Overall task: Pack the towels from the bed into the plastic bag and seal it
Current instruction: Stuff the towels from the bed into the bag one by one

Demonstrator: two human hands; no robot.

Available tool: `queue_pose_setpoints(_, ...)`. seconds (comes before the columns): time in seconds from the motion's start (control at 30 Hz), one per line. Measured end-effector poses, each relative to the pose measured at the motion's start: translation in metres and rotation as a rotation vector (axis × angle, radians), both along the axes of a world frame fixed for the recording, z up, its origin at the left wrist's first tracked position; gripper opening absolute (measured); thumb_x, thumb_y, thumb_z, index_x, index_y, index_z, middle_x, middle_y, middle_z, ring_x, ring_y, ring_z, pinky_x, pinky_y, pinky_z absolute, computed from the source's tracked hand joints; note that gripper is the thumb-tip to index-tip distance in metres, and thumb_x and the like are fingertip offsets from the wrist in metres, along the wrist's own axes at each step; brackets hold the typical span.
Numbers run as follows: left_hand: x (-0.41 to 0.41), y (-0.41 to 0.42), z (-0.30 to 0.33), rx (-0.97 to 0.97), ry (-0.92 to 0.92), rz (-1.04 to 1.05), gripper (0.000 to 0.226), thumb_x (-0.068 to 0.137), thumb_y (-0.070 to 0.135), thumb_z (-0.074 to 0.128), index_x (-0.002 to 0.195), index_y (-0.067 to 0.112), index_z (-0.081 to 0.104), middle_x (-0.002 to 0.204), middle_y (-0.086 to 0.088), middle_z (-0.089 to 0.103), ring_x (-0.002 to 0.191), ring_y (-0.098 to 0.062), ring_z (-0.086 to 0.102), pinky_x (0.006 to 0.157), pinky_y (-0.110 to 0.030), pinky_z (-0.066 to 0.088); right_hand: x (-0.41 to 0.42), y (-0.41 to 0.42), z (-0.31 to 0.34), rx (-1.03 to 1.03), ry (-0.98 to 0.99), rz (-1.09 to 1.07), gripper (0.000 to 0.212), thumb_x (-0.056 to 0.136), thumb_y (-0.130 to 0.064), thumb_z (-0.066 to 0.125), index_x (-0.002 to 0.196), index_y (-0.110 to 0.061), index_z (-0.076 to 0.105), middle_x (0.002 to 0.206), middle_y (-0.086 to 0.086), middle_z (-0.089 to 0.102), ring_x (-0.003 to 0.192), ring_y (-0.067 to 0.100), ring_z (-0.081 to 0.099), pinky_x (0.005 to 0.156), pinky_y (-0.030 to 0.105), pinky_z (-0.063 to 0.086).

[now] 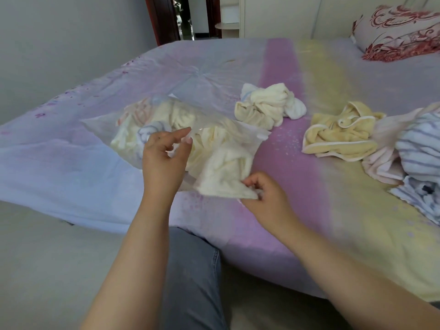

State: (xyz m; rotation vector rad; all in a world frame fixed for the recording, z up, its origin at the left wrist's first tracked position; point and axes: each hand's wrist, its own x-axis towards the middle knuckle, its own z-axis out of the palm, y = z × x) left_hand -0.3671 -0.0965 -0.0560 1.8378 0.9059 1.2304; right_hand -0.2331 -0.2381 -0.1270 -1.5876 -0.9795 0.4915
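a clear plastic bag (123,125) is seen lying on its side on the bed (297,175), over the lilac part of the sheet, with pale cream and white towels stuffed inside it; its mouth is turned toward the near edge of the bed, and a cream towel (223,170) is seen bulging out of that mouth; the left hand (164,158) is held over the near side of the bag, its fingers loosely bent, thumb and forefinger drawn close around a fold of the plastic film at the top of the opening; whether the film is truly pinched cannot be told, since it is transparent and blurred there; the right hand (264,194) is placed at the lower corner of the bag's mouth, its fingers curled tight and the corner of the cream towel gripped between them; three loose heaps are left on the bed to the right, well apart from the bag; a knotted cream-and-white towel bundle (266,106) is nearest, lying on the pink stripe; a crumpled yellow towel (340,134) with white edging lies farther right; a blue-striped towel (421,148) lies just beside it at the right edge, over a pale pink cloth (378,167); a red-patterned pillow (400,32) is seen at the far corner; a leg in grey trousers (190,277) is seen below, between the forearms.
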Motion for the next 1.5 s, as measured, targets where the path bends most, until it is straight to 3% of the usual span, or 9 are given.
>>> queue_pose_setpoints(0.17,-0.015,0.008,-0.004,0.094,0.12,-0.034,0.021,0.092,0.024,0.063,0.111,0.027,0.071,0.091,0.008,0.053,0.083,0.001,0.052,0.076,-0.004,0.037,-0.015,0.079,0.005,-0.017,-0.135,0.017,0.015,0.083,-0.018,0.066,0.096,-0.024,0.061,0.099,-0.005,0.062,0.09,0.013,0.06,0.079,0.029,0.048)
queue_pose_setpoints(0.37,-0.018,0.004,-0.003,0.057,0.057,-0.073,0.022,0.093,0.022,0.063,0.112,0.022,0.071,0.095,-0.011,0.058,0.087,0.001,0.052,0.078,-0.005,0.037,-0.021,0.166,0.013,-0.384,-0.526,0.549,0.039,0.099,-0.027,0.04,0.138,-0.021,0.043,0.142,0.005,0.048,0.131,0.022,0.044,0.109,0.037,0.036)
queue_pose_setpoints(0.63,-0.015,0.01,0.0,-0.05,-0.157,-0.044,0.018,0.093,0.025,0.062,0.098,0.04,0.07,0.091,0.022,0.065,0.107,-0.007,0.06,0.094,-0.02,0.045,-0.013,0.113,0.002,-0.099,-0.278,0.316,0.041,0.095,-0.011,0.04,0.133,-0.026,0.048,0.12,-0.009,0.062,0.109,0.009,0.058,0.098,0.031,0.047)
queue_pose_setpoints(0.77,-0.006,0.003,-0.002,-0.102,-0.211,-0.07,0.016,0.094,0.023,0.061,0.103,0.032,0.072,0.101,0.014,0.066,0.107,-0.006,0.062,0.098,-0.027,0.047,-0.022,0.131,0.011,-0.09,-0.013,0.475,0.034,0.097,-0.029,0.033,0.127,-0.031,0.049,0.119,-0.009,0.06,0.115,0.011,0.054,0.103,0.036,0.044)
queue_pose_setpoints(0.97,-0.006,0.003,-0.01,-0.098,-0.168,-0.068,0.019,0.095,0.025,0.06,0.109,0.027,0.073,0.11,-0.002,0.064,0.106,-0.009,0.061,0.094,-0.037,0.05,-0.044,0.14,0.027,-0.189,0.065,0.577,0.028,0.101,-0.024,0.031,0.086,-0.031,0.053,0.075,-0.013,0.054,0.073,0.006,0.049,0.077,0.029,0.046)
queue_pose_setpoints(1.1,-0.004,0.003,-0.014,-0.027,-0.135,-0.05,0.021,0.097,0.021,0.057,0.112,0.026,0.07,0.122,0.003,0.06,0.117,-0.003,0.055,0.093,-0.022,0.047,-0.027,0.102,0.007,-0.072,-0.218,0.277,0.024,0.095,-0.037,0.04,0.106,-0.038,0.061,0.089,-0.011,0.07,0.084,0.01,0.067,0.084,0.04,0.054)
queue_pose_setpoints(1.27,0.015,0.002,-0.016,-0.028,-0.077,-0.06,0.03,0.101,0.024,0.047,0.127,0.03,0.06,0.138,0.014,0.052,0.132,0.002,0.041,0.113,-0.026,0.033,0.04,0.049,-0.007,0.237,-0.04,-0.284,0.022,0.093,-0.018,0.045,0.093,-0.035,0.058,0.067,-0.01,0.064,0.067,0.012,0.062,0.072,0.037,0.052)
queue_pose_setpoints(1.4,0.031,0.005,-0.02,-0.026,-0.023,-0.078,0.035,0.102,0.027,0.041,0.136,0.03,0.052,0.147,0.015,0.044,0.138,0.003,0.033,0.116,-0.024,0.026,0.131,0.073,-0.019,0.147,0.291,-0.527,0.024,0.089,-0.01,0.047,0.109,-0.019,0.057,0.102,0.009,0.068,0.082,0.016,0.059,0.088,0.044,0.05)
queue_pose_setpoints(1.5,0.037,0.012,-0.022,-0.015,-0.027,-0.073,0.036,0.103,0.025,0.039,0.138,0.03,0.051,0.15,0.015,0.039,0.139,0.004,0.029,0.113,-0.014,0.025,0.178,0.096,-0.027,-0.101,0.104,-0.398,0.043,0.086,-0.001,0.046,0.125,-0.018,0.055,0.117,0.001,0.056,0.104,0.019,0.056,0.091,0.033,0.048)
